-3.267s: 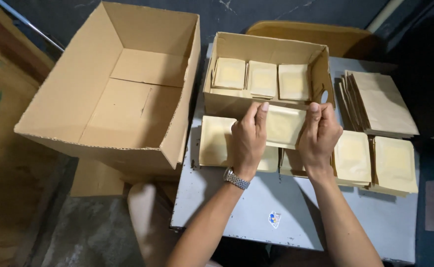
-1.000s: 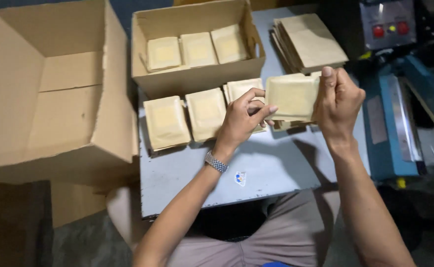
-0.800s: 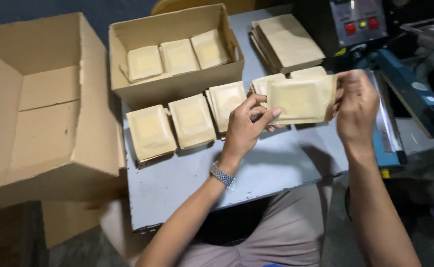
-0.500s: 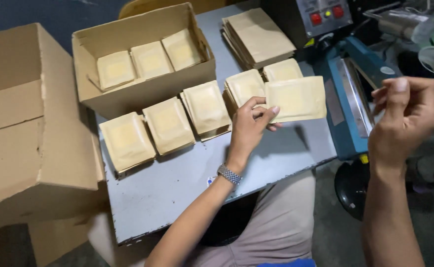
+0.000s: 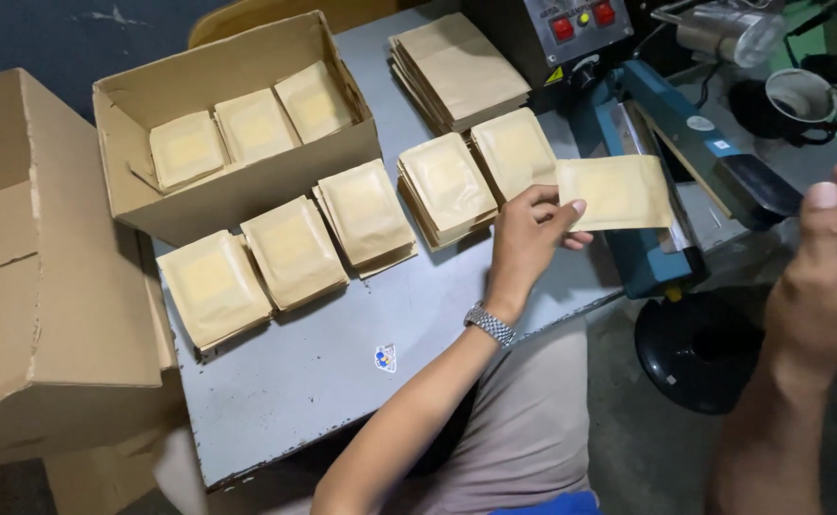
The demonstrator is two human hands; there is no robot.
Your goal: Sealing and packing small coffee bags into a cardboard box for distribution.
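A grey metal table [image 5: 342,372] with a small sticker on it carries the work. The left hand [image 5: 530,232] pinches a flat tan pouch [image 5: 619,191] by its left edge, thumb on top and fingers beneath, and holds it level over the table's right edge, its far end lying across the blue sealing machine [image 5: 671,143]. The right hand [image 5: 824,277] is raised off to the right, well apart from the pouch, loosely open and holding nothing; its fingertips are blurred at the frame edge.

On the table lie stacks of the same tan pouches: two just beside the left hand [image 5: 480,172], three more in a row toward the left [image 5: 289,248], and a taller pile of flat ones at the back [image 5: 456,72]. A shallow cardboard box [image 5: 247,186] stands behind the row, with three pouches set side by side inside it. A larger cardboard carton [image 5: 27,277] stands open at the table's left end.

The sealing machine has a grey control box with red and yellow buttons [image 5: 571,33], and a round black base [image 5: 700,348] on the dark floor below. A roll of tape [image 5: 800,95] lies behind it to the right. The wall at the back is dark blue.
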